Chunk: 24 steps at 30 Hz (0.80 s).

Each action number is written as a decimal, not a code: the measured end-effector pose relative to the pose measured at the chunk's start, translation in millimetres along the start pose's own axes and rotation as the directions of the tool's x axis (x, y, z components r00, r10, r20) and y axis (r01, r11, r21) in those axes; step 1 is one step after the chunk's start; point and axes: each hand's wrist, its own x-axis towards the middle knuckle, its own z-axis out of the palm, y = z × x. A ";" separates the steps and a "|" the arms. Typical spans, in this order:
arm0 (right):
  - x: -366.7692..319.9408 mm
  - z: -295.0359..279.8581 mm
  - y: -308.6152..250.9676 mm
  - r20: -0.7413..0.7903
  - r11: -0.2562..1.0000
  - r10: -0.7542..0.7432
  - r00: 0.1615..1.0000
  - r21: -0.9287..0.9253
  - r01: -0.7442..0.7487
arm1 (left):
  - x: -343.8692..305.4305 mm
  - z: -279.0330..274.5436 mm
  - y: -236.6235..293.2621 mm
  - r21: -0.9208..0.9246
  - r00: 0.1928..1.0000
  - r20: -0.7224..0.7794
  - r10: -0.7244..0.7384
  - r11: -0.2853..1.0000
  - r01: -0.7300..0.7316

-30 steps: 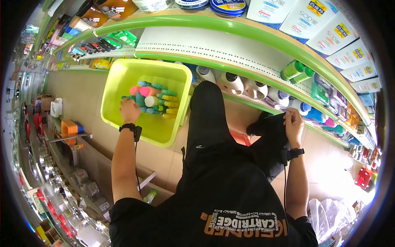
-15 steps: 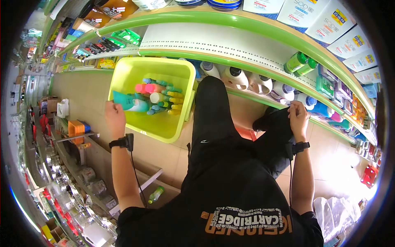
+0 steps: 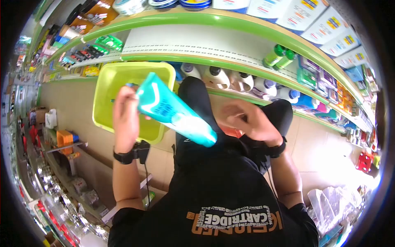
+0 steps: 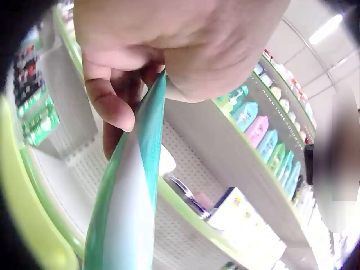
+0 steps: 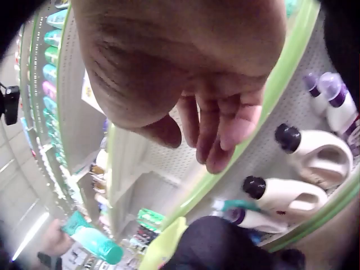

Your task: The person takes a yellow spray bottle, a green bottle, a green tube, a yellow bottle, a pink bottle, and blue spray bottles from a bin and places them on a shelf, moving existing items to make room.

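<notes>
A teal squeeze tube [image 3: 168, 109] slants across the head view, its flat end pinched by the left hand [image 3: 126, 119] and its cap pointing toward the lap. In the left wrist view the tube [image 4: 132, 191] is seen edge-on below the curled fingers of the left hand [image 4: 169, 50]. The right hand [image 3: 251, 123] is a little right of the tube's cap, touching nothing, with relaxed fingers; the right wrist view shows this hand [image 5: 191, 84] empty and the tube [image 5: 95, 243] at lower left. Behind the left hand stands a yellow-green bin [image 3: 105, 99], its contents mostly hidden.
Shelves with a green edge [image 3: 181, 19] run across the front. White jugs [image 3: 218, 77] line the low shelf, and two green bottles [image 3: 275, 55] lie above them. Steel racks [image 3: 98, 173] stand at the left. A clear plastic bag [image 3: 333, 206] is at lower right.
The left hand has lifted the teal tube out of the bin and brought it toward the lap. The right hand has left the knee and moved inward toward the tube.
</notes>
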 end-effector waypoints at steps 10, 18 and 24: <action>-40.9 1.1 -5.0 0.065 0.957 0.243 0.968 0.147 -0.250 | -7.4 121.9 -31.4 -0.132 0.911 0.393 -0.126 0.973 0.191; -50.0 12.4 20.2 -0.369 0.883 0.184 0.911 0.469 0.012 | -52.3 157.4 -47.1 0.095 0.472 0.847 -0.245 0.943 0.320; -48.4 11.2 18.3 -0.452 0.896 0.168 0.876 0.440 0.055 | -55.7 168.0 -57.2 0.005 0.476 0.862 -0.175 0.941 0.337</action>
